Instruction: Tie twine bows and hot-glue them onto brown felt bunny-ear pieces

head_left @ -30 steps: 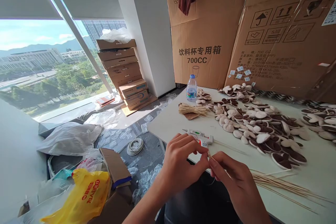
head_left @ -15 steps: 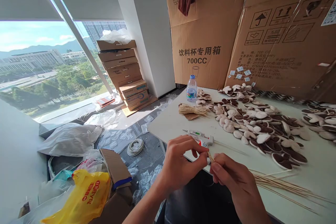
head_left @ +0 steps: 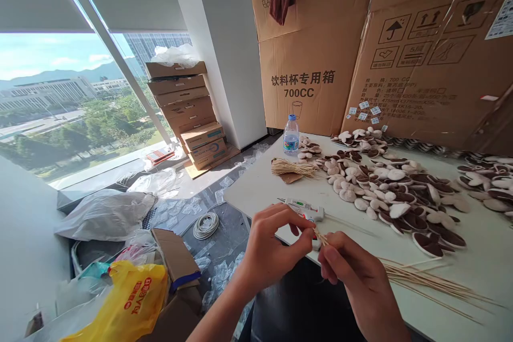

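Several thin pale wooden sticks (head_left: 319,236) span the short gap between my hands, above the table's front edge. My left hand (head_left: 274,243) pinches one end between thumb and fingertips. At the other end, my right hand (head_left: 352,270) is closed with thumb against curled fingers; most of what lies inside it is hidden. Just behind my fingers a white hot glue gun (head_left: 300,208) lies on the table, partly covered by my left hand. More long thin sticks (head_left: 436,283) lie loose to the right of my right hand.
On the white table (head_left: 256,192) stand a water bottle (head_left: 291,136) and a stick bundle (head_left: 294,168). Brown and cream plush pieces (head_left: 372,187) pile up at right. Cardboard boxes (head_left: 304,53) rise behind. A yellow bag (head_left: 132,299) and a cable coil (head_left: 206,225) lie at left.
The fingertips have drawn slightly apart, and a little more of the sticks shows between them. Both hands keep their grip. The view has shifted slightly.
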The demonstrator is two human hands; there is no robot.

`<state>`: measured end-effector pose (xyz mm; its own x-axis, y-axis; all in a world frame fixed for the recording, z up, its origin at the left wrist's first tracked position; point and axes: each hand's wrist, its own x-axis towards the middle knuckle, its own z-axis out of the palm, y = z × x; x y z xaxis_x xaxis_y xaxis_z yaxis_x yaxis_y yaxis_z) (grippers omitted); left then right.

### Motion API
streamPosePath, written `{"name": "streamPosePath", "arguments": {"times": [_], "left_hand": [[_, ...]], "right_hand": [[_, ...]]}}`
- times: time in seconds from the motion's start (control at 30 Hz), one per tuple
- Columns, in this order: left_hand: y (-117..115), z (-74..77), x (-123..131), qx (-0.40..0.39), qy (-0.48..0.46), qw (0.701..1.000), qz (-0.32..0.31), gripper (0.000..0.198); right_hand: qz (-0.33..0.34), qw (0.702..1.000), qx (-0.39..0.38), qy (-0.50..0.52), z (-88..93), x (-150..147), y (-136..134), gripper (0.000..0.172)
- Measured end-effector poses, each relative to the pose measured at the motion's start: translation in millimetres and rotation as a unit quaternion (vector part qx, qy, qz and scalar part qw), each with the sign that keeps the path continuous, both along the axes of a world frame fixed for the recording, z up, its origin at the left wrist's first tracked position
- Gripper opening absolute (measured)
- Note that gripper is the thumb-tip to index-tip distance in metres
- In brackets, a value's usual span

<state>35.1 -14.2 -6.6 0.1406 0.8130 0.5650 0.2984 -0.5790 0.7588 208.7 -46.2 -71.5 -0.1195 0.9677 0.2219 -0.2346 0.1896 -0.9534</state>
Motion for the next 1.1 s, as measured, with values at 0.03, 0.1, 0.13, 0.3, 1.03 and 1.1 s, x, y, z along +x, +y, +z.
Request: {"name": "streamPosePath", "arguments": {"times": [0.03,0.1,0.13,0.3,1.03,1.1], "left_hand": [[-0.8,2.0,-1.5,-0.006,0.006,1.0,-0.003,0.013],[-2.9,6.3,-4.3,-0.027,0.017,0.999,-0.011,0.011],[-3.9,8.5,-5.3,-0.041,0.02,0.999,-0.017,0.011],[-5.7,16.4,-7.6,-0.115,0.032,0.992,-0.046,0.011],[-4.2,12.9,-10.3,-0.212,0.025,0.975,-0.066,0.025],[-3.4,13.3,-10.0,-0.223,0.024,0.972,-0.064,0.025]], "right_hand": [[0.002,1.0,-0.006,0.008,-0.8,0.1,0.7,0.037],[0.002,1.0,-0.017,0.02,-2.2,1.6,2.7,0.037],[0.0,0.999,-0.022,0.026,-2.4,2.7,3.8,0.036],[0.002,0.996,-0.066,0.055,6.0,2.8,4.7,0.037],[-0.081,0.996,-0.04,0.016,20.7,-6.6,-1.6,0.027],[-0.105,0.994,-0.006,-0.004,22.2,-6.2,-1.1,0.022]]}}
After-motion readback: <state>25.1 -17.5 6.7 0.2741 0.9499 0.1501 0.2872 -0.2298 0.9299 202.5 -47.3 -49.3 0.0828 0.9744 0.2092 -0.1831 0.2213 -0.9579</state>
